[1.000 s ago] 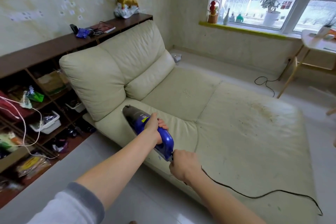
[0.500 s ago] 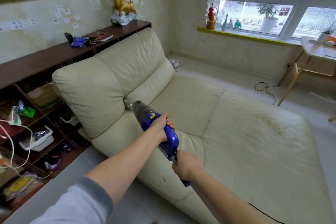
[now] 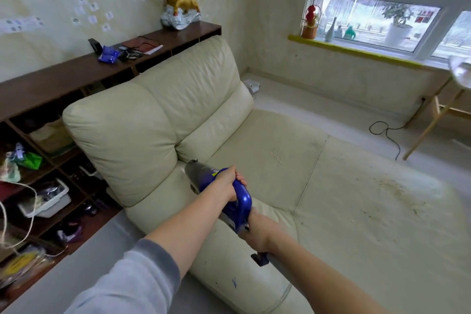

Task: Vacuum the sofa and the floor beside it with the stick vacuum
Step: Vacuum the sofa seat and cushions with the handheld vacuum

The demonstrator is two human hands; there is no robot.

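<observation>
**Squarely aimed at the back crease, with the crumbs off to the right**

Here the stick vacuum (image 3: 221,197) is held out over the front-left part of the sofa (image 3: 254,150), carried in both hands; the left hand (image 3: 227,184) is curled round the blue body near its forward end, fingers wrapped over the top, and it is the hand nearer the nose; the right hand (image 3: 258,228) sits behind and lower, closed about the rear of the tool, though exactly what it clasps is hidden by the wrist. The vacuum's long axis runs from the right hand, lower right, up and away to the left; its dark grey nose (image 3: 195,168) points at the crease where the back cushion (image 3: 132,140) meets the seat, and appears just short of that crease, though contact cannot be told from this angle. No long tube shows on the tool.

The relation that matters, as I judge it, is sideways: the debris patch (image 3: 397,188) lies well apart on the seat's far right, and a lighter scatter of specks (image 3: 276,157) sits between it and the nose; both are to the right of where the tool points. So the axis would need to swing rightward, pivoting about the rear hand, the left hand steering. The floor (image 3: 76,262) beside the sofa lies below the left forearm, unreached as yet.
</observation>
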